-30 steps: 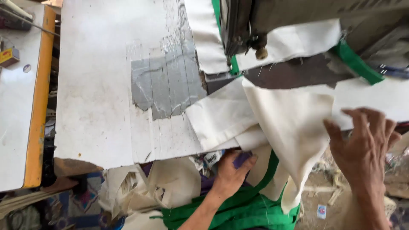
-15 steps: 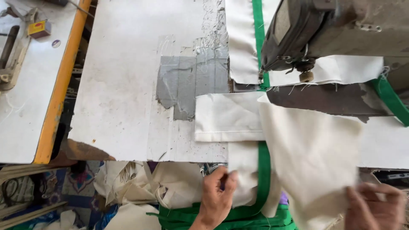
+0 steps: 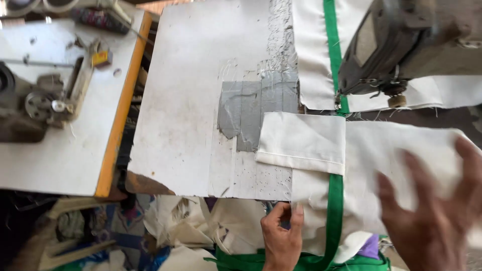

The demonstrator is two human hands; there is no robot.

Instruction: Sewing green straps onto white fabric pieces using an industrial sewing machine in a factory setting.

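Cream cloth (image 3: 401, 150) with a green strip (image 3: 335, 211) lies on the right part of the white desk (image 3: 191, 100), just near the sewing machine (image 3: 401, 45). It is being laid flat for sewing, I think. The left hand (image 3: 282, 241) pinches the cloth's near edge, fingers together. The right hand (image 3: 437, 211) hovers spread over it, blurred. Next, the folded edge (image 3: 301, 143) should probably go under the needle; free room is at the left, over grey tape (image 3: 256, 105).
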